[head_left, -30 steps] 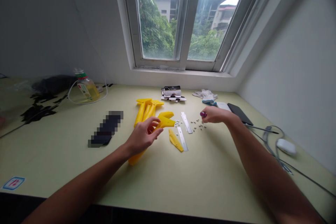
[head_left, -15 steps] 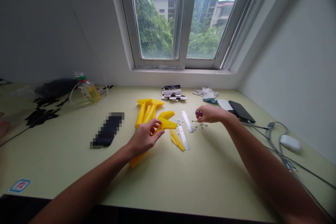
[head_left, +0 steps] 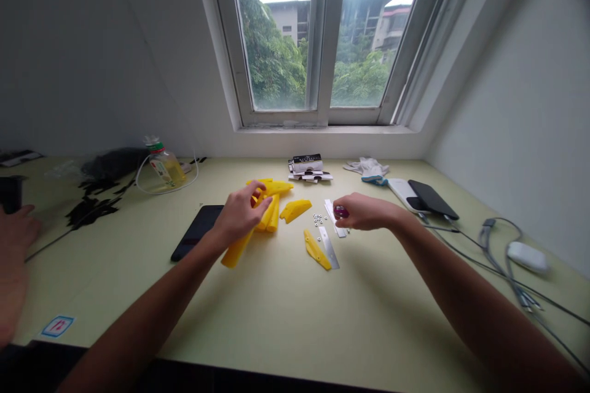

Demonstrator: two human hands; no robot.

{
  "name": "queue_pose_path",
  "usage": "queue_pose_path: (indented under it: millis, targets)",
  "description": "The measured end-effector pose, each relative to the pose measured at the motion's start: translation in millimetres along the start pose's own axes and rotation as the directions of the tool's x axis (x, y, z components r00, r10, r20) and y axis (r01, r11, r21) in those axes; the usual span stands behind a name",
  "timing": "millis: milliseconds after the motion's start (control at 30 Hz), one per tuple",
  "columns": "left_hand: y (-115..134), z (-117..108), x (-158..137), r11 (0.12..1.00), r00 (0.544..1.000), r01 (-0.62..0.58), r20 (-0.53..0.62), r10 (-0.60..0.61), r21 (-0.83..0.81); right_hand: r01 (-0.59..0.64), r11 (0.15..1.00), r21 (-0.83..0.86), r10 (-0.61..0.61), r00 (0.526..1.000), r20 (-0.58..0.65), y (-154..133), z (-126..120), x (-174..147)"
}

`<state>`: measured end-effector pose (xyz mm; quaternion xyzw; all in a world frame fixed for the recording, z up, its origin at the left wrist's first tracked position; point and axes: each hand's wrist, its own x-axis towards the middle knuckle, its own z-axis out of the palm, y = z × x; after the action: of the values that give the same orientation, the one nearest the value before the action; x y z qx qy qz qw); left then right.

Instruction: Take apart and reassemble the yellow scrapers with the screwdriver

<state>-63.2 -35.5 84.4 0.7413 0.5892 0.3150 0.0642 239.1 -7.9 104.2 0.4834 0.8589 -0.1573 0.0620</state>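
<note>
My left hand [head_left: 240,215] has its thumb and fingers closed round a yellow plastic handle [head_left: 236,250] with a wide flat head, over other yellow handles [head_left: 273,216] lying on the table. My right hand [head_left: 364,211] grips a small purple object [head_left: 341,212], mostly hidden by the fingers, beside the metal strips. Between the hands lie two loose yellow plates [head_left: 295,210] [head_left: 316,250], several small nuts [head_left: 318,219], a metal strip [head_left: 329,249] and further pale strips [head_left: 329,209]. Small screws near the right hand are mostly covered by it.
A phone [head_left: 196,233] lies left of my left hand. Small boxes [head_left: 307,164], gloves [head_left: 369,167], a power bank [head_left: 433,198] and cables [head_left: 500,258] sit behind and right. A bottle [head_left: 166,167] stands back left. Another person's hand [head_left: 18,233] is at the left edge with a dark object.
My left hand has moved left and back with the yellow handle, toward the other handles. My right hand has shifted left toward the strips, still gripping the purple object. The other person's hand shows more.
</note>
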Motion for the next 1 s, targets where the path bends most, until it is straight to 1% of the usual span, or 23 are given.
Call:
queue_pose_path:
  millis: [67,167,233,333,400,500,633,733,833,1000]
  targets:
    - [-11.4,-5.2,27.1,0.988,0.998,0.042,0.033,-0.047,0.15,0.01,1.0,0.0,-0.01,1.0,0.002,-3.7,2.5,1.4]
    - [-24.0,1.1,63.7,0.933,0.977,0.083,0.155,-0.145,0.351,0.051,0.999,0.002,-0.051,0.998,0.022,-15.4,9.3,3.5]
    - [-26.7,11.4,81.0,0.913,0.968,0.08,0.189,-0.167,0.399,0.084,0.996,-0.001,-0.084,0.996,0.04,-24.4,14.2,4.2]
    - [-24.9,26.8,95.7,0.903,0.96,0.061,0.221,-0.169,0.425,0.112,0.994,-0.01,-0.111,0.992,0.051,-35.9,20.7,4.3]
    - [-23.1,33.4,99.9,0.895,0.954,0.053,0.243,-0.176,0.443,0.124,0.992,-0.027,-0.123,0.992,0.035,-41.0,24.4,4.3]
    - [-23.0,37.0,102.0,0.886,0.943,0.039,0.276,-0.186,0.463,0.142,0.989,-0.037,-0.141,0.99,0.023,-44.6,28.6,5.7]
    - [-26.0,34.4,102.8,0.888,0.927,0.01,0.328,-0.18,0.46,0.16,0.987,0.006,-0.16,0.986,0.041,-44.0,31.3,10.9]
    - [-28.1,31.3,104.3,0.892,0.919,0.009,0.348,-0.185,0.451,0.209,0.976,0.056,-0.212,0.976,0.051,-41.8,33.1,14.7]
    - [-29.2,29.3,105.1,0.896,0.916,0.023,0.349,-0.196,0.443,0.253,0.957,0.142,-0.266,0.96,0.082,-38.6,36.4,16.6]
    - [-28.3,24.8,103.7,0.906,0.928,0.036,0.323,-0.187,0.421,0.25,0.941,0.228,-0.291,0.941,0.172,-35.9,38.7,15.5]
